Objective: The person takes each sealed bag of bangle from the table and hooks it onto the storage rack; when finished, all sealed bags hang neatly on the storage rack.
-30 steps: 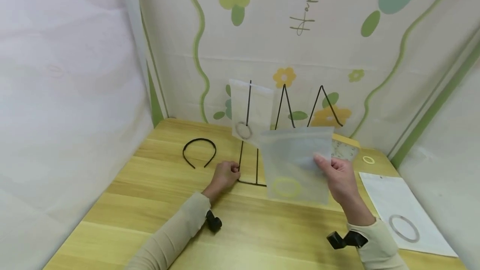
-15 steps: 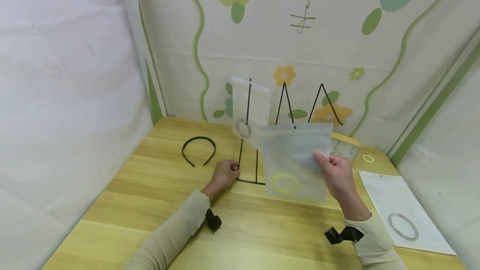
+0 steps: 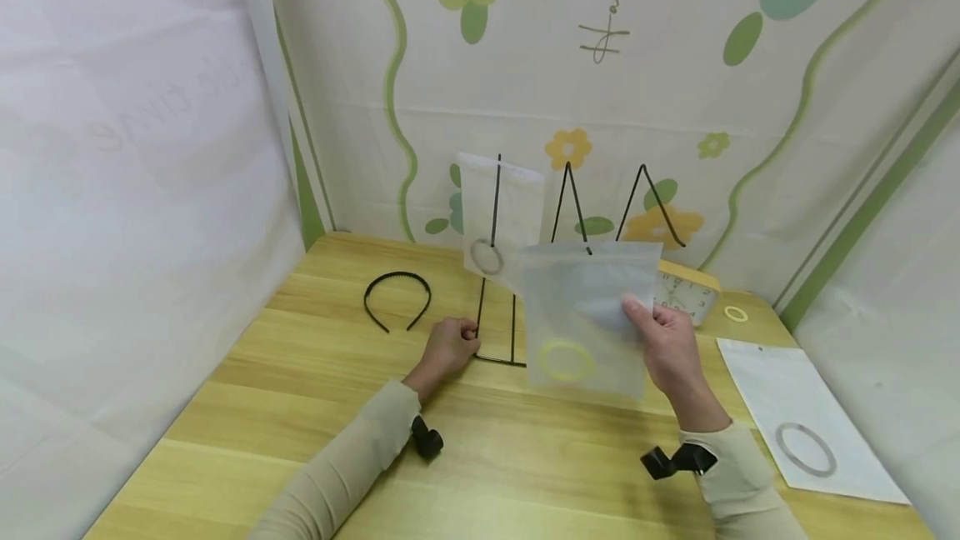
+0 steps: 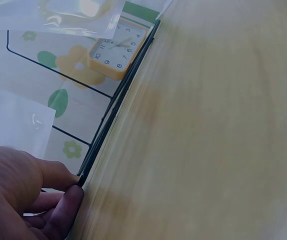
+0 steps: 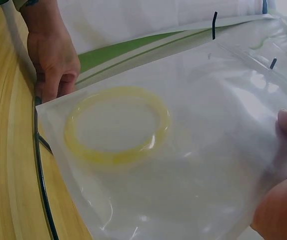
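My right hand (image 3: pixel 670 348) pinches the right edge of a translucent plastic bag (image 3: pixel 551 298) between thumb and fingers. Inside the bag lies a yellow bangle (image 5: pixel 116 157). A hook tip of the black wire display rack (image 3: pixel 501 362) shows at the bag's top edge; whether it passes through a hole is hard to tell. My left hand (image 3: pixel 450 346) pinches the rack's lower left corner, seen also in the left wrist view. Another bag (image 3: pixel 517 207), holding a greyish bangle (image 3: pixel 487 257), hangs on the rack's left hook. The rack's middle is hidden behind the bag.
A black headband (image 3: pixel 397 275) lies left of the rack on the wooden table (image 3: pixel 300 407). A yellow-framed clock (image 3: pixel 693 294) stands behind my right hand. Farther right lie a pale yellow ring (image 3: pixel 736 314) and a white bag (image 3: pixel 787 382) with a greyish bangle (image 3: pixel 805 448).
My right hand and its bag have shifted slightly left and up, and the hook tip now overlaps the bag's top edge. My left hand keeps its grip on the rack corner.
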{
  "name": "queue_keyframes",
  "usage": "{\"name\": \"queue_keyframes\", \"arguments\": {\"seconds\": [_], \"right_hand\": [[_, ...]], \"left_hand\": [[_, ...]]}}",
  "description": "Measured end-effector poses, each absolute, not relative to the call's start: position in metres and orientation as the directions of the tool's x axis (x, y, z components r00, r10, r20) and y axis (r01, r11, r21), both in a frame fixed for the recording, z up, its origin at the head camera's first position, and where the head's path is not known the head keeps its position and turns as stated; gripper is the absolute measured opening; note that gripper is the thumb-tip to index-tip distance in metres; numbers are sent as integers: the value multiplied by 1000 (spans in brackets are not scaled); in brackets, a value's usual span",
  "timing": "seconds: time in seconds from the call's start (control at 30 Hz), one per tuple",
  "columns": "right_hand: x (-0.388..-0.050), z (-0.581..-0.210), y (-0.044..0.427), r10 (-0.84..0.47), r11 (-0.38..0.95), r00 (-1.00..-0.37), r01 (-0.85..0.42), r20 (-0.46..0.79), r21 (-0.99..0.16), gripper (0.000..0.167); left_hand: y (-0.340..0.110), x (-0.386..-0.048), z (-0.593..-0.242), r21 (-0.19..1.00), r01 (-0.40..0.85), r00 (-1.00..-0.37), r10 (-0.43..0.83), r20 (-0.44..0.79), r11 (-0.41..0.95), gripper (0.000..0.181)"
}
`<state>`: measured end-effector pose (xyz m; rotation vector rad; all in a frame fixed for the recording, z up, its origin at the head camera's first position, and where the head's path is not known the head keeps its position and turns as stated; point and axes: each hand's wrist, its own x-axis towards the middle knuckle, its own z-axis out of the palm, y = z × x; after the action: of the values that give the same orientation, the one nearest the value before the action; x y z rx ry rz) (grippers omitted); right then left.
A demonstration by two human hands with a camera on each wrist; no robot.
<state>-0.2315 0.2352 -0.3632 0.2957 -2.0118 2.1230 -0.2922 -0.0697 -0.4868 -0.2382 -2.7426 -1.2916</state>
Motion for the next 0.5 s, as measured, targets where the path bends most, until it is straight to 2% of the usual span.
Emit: {"name": "queue_keyframes", "arguments": {"seconds": [0.2, 0.5], "right_hand": [[-239, -368, 234, -11, -122, -959, -281, 285, -952, 23], [-253, -370, 233, -4, -119, -967, -253, 255, -960, 21]], "left_hand": [[-70, -293, -486, 765, 177, -984, 87, 157, 619, 31], [-69, -293, -487, 762, 186, -982, 90, 167, 620, 30]]}}
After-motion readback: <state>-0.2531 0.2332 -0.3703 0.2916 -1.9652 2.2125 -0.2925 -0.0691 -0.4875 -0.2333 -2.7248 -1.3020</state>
